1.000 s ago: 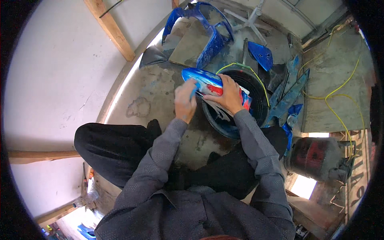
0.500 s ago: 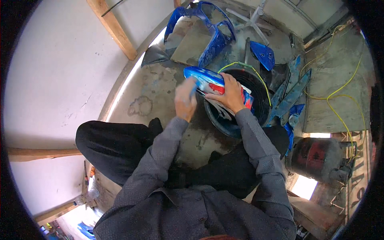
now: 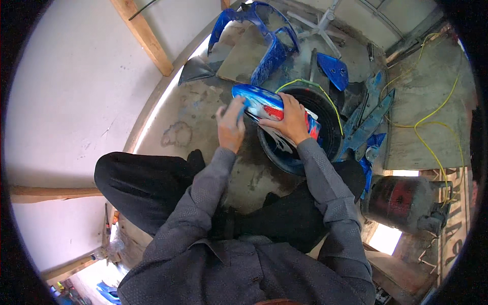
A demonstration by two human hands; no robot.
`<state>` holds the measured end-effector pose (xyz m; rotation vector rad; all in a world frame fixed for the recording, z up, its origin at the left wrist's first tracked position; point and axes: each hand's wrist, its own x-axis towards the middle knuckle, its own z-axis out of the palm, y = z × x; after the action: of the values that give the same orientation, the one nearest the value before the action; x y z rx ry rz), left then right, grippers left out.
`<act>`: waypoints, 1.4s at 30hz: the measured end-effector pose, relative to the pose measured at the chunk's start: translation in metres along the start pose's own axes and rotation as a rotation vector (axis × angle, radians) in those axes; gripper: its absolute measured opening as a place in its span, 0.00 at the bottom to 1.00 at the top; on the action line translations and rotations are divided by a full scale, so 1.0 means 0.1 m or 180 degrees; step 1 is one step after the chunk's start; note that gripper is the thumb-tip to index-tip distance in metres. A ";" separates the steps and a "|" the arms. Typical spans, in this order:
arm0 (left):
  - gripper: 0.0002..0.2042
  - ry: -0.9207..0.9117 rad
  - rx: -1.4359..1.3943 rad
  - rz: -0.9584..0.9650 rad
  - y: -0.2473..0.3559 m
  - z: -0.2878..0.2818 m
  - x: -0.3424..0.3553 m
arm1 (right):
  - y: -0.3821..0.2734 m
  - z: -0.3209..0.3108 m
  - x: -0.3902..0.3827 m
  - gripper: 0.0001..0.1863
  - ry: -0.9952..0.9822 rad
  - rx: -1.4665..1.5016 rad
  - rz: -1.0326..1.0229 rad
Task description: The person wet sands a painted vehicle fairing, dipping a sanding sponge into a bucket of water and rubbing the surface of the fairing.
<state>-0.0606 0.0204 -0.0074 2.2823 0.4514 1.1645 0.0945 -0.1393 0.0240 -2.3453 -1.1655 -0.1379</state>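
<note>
A glossy curved plastic panel [image 3: 261, 99] in blue, white and red, likely a motorcycle body part, is tilted over a round black tub [image 3: 333, 147]. My right hand [image 3: 291, 118] grips its right part, fingers over the top and thumb along the near side. At the blue left end is my left hand [image 3: 232, 123], slightly blurred, its fingers curled against the panel's edge. Something light blue shows at those fingertips; whether it is a pad or the panel's own paint I cannot tell. Whitish streaks lie on the panel's lower side.
A yellow-green hose [image 3: 303, 81] lies over the tub's rim. Beyond stand a large blue fairing frame [image 3: 274, 56] and a blue panel piece [image 3: 333, 70]. Scuffed blue strips [image 3: 373, 122] lie to the right, near a dark cylindrical tank [image 3: 396, 202]. A white wall [image 3: 76, 101] rises on the left.
My left hand has shifted slightly left and its fingers have moved along the panel's left end. My right hand keeps its hold, with the panel almost in the same place.
</note>
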 end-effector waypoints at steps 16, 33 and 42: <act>0.17 0.0175 -0.0202 -0.0230 -0.01 0.09 0.22 | 0.01 0.06 0.03 0.59 0.0284 -0.0082 -0.0021; 0.23 -0.0201 -0.0447 0.0331 0.23 0.18 -0.03 | 0.15 0.03 0.00 0.61 -0.0023 0.0161 -0.0023; 0.17 0.0333 -0.0122 -0.0131 -0.07 0.04 0.26 | -0.03 0.00 0.04 0.61 -0.0028 0.0064 -0.0091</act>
<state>-0.0426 0.0381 0.0032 2.1766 0.5087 1.2652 0.0949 -0.1352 0.0261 -2.3147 -1.1994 -0.1254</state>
